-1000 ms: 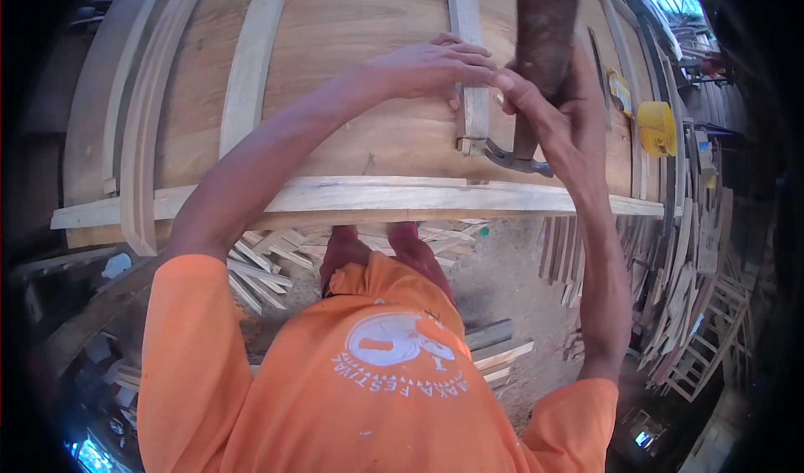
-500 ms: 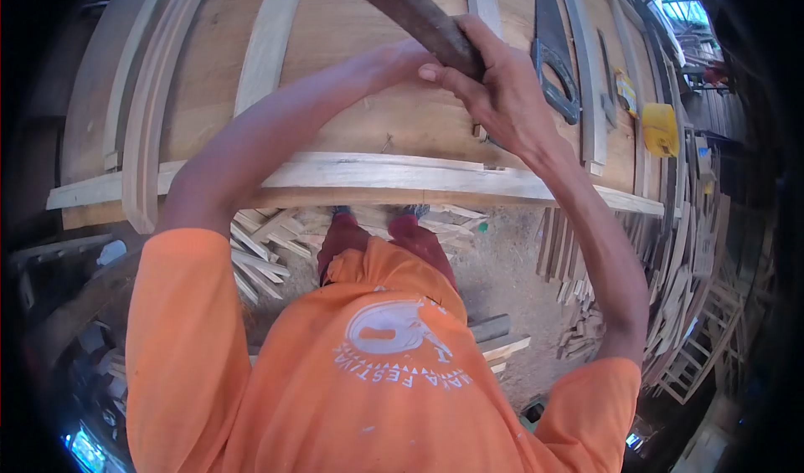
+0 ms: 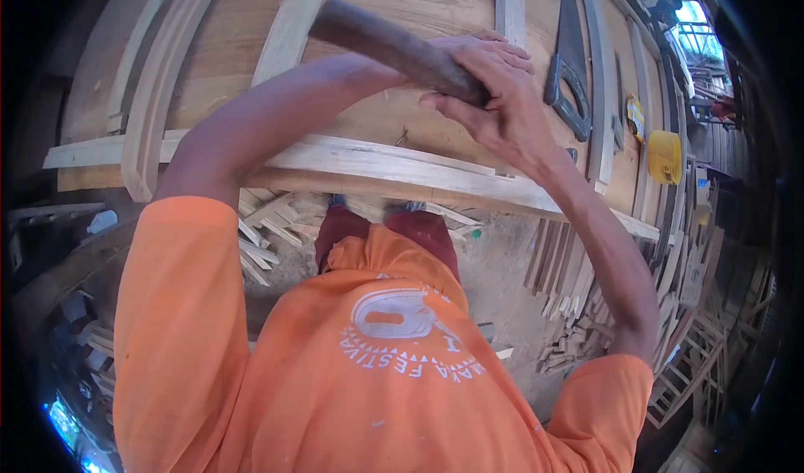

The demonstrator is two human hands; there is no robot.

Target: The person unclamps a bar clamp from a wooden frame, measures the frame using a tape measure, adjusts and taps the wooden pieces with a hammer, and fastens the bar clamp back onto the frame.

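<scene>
1. One word reads clearly, FESTIVAL, printed white and upside down on my orange shirt (image 3: 377, 423) at 7 o'clock from my right hand; the word beside it is cut by a fold. The small print on a yellow packet (image 3: 635, 117) at 3 o'clock is too tiny to make out.
2. My right hand (image 3: 512, 113) is closed around the hammer (image 3: 377, 44), thumb stretched along the near side. The handle's end points to 10 o'clock; the head is hidden from me.
3. My left hand (image 3: 496, 46) is mostly behind the right, forearm bent across from 8 o'clock, fingers pointing to 3. I cannot tell whether those fingers grip anything.
4. The hammer's handle is dark, round and scuffed, held above a brown wooden board (image 3: 360, 130) with visible grain.
5. One pale, straight wood strip (image 3: 509, 4) runs to 12 o'clock beyond my hands.
6. At 1 to 2 o'clock lies a saw (image 3: 572, 33), its blade dark, its handle a loop.
7. A rounded yellow tub (image 3: 664, 156) sits past 3 o'clock.
</scene>
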